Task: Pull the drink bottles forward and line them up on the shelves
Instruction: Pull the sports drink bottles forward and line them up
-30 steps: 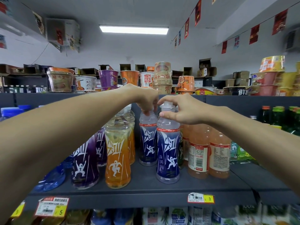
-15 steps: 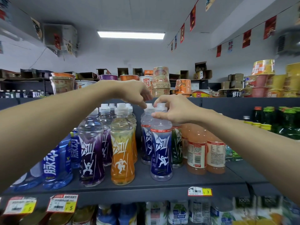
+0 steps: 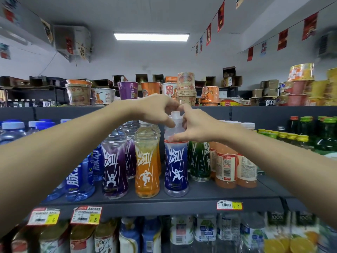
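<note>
A blue drink bottle [image 3: 176, 168] with a white cap stands upright near the front of the dark shelf [image 3: 164, 204]. My right hand [image 3: 197, 126] grips its neck and shoulder from the right. My left hand [image 3: 156, 111] has its fingers curled at the cap and neck from the left. To its left stand an orange bottle [image 3: 146, 167] and a purple bottle [image 3: 114, 167] in a front row. A green bottle [image 3: 199, 161] sits further back on the right.
Peach-coloured bottles [image 3: 226, 167] stand right of the green one, light-blue bottles [image 3: 80, 176] at the left. Dark green bottles [image 3: 324, 136] fill the right section. Noodle cups [image 3: 127, 90] sit on the top shelf. More bottles stand on the shelf below, behind price tags [image 3: 85, 215].
The blue bottle has come forward, level with the orange and purple ones. My left hand has shifted right onto the same bottle's cap, where it meets my right hand.
</note>
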`<state>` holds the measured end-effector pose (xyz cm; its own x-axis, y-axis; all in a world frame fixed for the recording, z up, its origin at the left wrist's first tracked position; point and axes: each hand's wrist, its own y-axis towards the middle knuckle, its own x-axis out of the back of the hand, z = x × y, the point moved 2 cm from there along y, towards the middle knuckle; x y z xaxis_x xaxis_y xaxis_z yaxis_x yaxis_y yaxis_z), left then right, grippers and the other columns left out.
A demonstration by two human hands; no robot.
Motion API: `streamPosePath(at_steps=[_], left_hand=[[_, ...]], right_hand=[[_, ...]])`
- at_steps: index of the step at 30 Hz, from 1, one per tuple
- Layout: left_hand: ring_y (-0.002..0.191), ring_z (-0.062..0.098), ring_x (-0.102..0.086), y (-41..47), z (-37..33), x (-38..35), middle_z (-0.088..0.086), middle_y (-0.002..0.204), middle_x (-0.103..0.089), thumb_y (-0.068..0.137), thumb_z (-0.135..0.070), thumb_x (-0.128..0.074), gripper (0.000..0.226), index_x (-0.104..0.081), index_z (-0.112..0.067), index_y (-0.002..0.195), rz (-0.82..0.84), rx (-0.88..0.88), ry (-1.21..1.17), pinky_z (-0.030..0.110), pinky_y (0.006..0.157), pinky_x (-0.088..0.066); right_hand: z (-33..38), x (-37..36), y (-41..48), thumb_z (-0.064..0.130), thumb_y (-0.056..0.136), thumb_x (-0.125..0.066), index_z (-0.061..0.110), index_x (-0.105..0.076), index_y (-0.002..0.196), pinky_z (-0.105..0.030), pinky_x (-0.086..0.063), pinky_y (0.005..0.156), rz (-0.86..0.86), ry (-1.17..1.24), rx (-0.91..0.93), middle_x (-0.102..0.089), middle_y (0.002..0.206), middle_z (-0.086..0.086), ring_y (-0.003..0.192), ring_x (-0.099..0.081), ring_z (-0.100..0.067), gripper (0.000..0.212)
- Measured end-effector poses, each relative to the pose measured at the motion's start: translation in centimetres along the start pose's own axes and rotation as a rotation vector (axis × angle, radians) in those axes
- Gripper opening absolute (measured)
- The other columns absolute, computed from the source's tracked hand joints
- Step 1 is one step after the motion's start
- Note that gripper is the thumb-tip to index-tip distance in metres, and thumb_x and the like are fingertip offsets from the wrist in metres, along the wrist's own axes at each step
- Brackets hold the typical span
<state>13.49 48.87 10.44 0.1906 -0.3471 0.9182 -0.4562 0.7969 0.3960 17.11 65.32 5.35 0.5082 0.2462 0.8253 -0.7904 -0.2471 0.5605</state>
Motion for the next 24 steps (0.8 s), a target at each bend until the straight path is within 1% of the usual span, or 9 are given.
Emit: streamPosePath(at_steps=[2,3,5,7,10,14,16,20,24], left_hand=[[0.096,0.015,-0.053,0.0,-0.5,-0.3,-0.002,0.104,-0.055,0.077,-0.03,-0.072,0.062,-0.055,-0.019,0.136,0.026,0.003,0.032,0.047,0.095,-0.05],[0.096,0.016,-0.053,0.0,-0.6,-0.4,0.0,0.105,-0.055,0.077,-0.03,-0.072,0.065,-0.054,-0.019,0.138,0.037,0.008,0.051,0.049,0.096,-0.049],[0.109,0.017,-0.057,0.1,-0.7,-0.6,0.004,0.124,-0.061,0.08,-0.033,-0.075,0.073,-0.047,-0.018,0.145,0.04,0.026,0.092,0.039,0.096,-0.048],[0.123,0.019,-0.055,0.2,-0.7,-1.0,0.005,0.144,-0.054,0.078,-0.048,-0.078,0.087,-0.042,-0.014,0.149,0.028,0.039,0.113,0.027,0.096,-0.043],[0.132,0.022,-0.048,0.1,-1.0,-1.7,0.005,0.152,-0.046,0.06,-0.074,-0.07,0.114,-0.037,-0.014,0.151,0.016,0.072,0.13,0.027,0.1,-0.037],[0.134,0.024,-0.041,0.3,-0.9,-3.6,0.008,0.152,-0.041,0.054,-0.071,-0.079,0.124,-0.031,-0.012,0.151,-0.007,0.072,0.2,0.034,0.109,-0.035],[0.137,0.025,-0.038,0.4,-0.7,-4.1,0.009,0.153,-0.038,0.056,-0.068,-0.083,0.124,-0.028,-0.01,0.151,-0.033,0.063,0.221,0.033,0.11,-0.034],[0.137,0.025,-0.037,0.4,-0.4,-4.2,0.008,0.152,-0.039,0.055,-0.071,-0.082,0.126,-0.027,-0.012,0.152,-0.045,0.061,0.219,0.033,0.108,-0.034],[0.137,0.026,-0.037,0.4,-0.5,-4.2,0.008,0.152,-0.039,0.055,-0.071,-0.082,0.125,-0.028,-0.012,0.151,-0.052,0.055,0.237,0.034,0.109,-0.034]], right_hand=[[-0.2,-0.2,-0.2,0.069,0.063,-0.082,0.01,-0.028,0.145,-0.015,-0.037,0.062,-0.014,0.049,-0.018,-0.048,0.102,0.013,0.089,-0.051,-0.006,0.114],[-0.4,-0.1,-0.3,0.067,0.061,-0.083,0.011,-0.028,0.144,-0.016,-0.04,0.063,0.015,0.071,-0.023,-0.051,0.102,0.014,0.088,-0.054,-0.003,0.115],[-1.2,0.7,-0.7,0.06,0.062,-0.087,0.014,-0.03,0.145,-0.015,-0.046,0.07,0.116,0.103,-0.053,-0.061,0.111,0.011,0.094,-0.06,-0.001,0.111],[-2.5,1.8,-1.0,0.042,0.072,-0.088,0.018,-0.038,0.142,-0.017,-0.05,0.076,0.15,0.131,-0.092,-0.064,0.12,0.008,0.1,-0.062,-0.004,0.089],[-4.2,3.7,-1.2,0.02,0.082,-0.074,0.018,-0.049,0.135,-0.015,-0.043,0.081,-0.055,0.016,-0.101,-0.058,0.128,-0.001,0.106,-0.054,-0.008,0.059],[-6.2,3.8,-0.4,0.034,0.09,-0.065,0.021,-0.039,0.149,-0.04,-0.043,0.102,-0.016,-0.228,-0.151,-0.044,0.148,-0.008,0.131,-0.044,-0.025,0.066],[-7.1,3.4,0.2,0.035,0.095,-0.06,0.022,-0.031,0.155,-0.039,-0.042,0.105,0.066,-0.163,-0.182,-0.043,0.153,-0.008,0.135,-0.045,-0.028,0.067],[-8.2,2.5,1.0,0.032,0.099,-0.054,0.027,-0.03,0.157,-0.028,-0.037,0.094,0.163,-0.1,-0.239,-0.047,0.151,-0.008,0.131,-0.05,-0.028,0.063],[-8.4,2.0,1.6,0.038,0.098,-0.058,0.029,-0.046,0.144,-0.031,-0.041,0.085,0.125,-0.042,-0.237,-0.056,0.136,-0.007,0.11,-0.055,-0.022,0.048]])
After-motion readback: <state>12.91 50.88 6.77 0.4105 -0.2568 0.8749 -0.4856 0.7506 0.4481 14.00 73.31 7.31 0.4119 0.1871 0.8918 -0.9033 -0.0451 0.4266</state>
